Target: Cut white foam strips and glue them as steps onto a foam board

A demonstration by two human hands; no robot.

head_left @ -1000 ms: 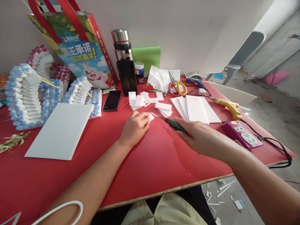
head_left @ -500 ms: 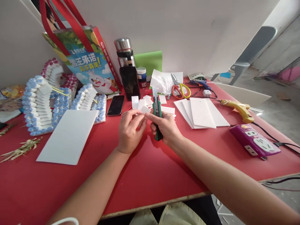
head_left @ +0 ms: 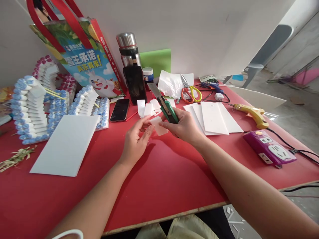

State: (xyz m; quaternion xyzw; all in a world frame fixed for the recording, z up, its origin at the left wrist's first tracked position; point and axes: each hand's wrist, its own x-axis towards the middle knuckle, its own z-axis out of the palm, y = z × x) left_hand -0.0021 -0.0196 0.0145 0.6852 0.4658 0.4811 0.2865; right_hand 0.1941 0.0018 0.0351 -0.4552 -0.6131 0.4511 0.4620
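Both hands meet over the middle of the red table [head_left: 161, 172]. My left hand [head_left: 136, 141] pinches one edge of a small white foam piece [head_left: 159, 128] between thumb and fingers. My right hand [head_left: 183, 126] grips a green utility knife [head_left: 167, 109], its blade extended and pointing up and to the left, and its fingertips also touch the foam piece. Just behind the hands lie several small cut foam pieces [head_left: 149, 107].
A large white foam sheet [head_left: 66, 144] lies at left, foam strips [head_left: 213, 114] at right. A phone [head_left: 120, 109], flask [head_left: 129, 49], scissors [head_left: 189, 91], yellow glue gun [head_left: 250, 113], purple power strip [head_left: 269, 149], printed bag [head_left: 82, 56] and blue-dotted foam models [head_left: 32, 106] ring the table.
My left hand lifted a foam piece off the table and my right hand brought the knife in to meet it. The knife then tilted from upright to leaning left, and the piece sank a little.
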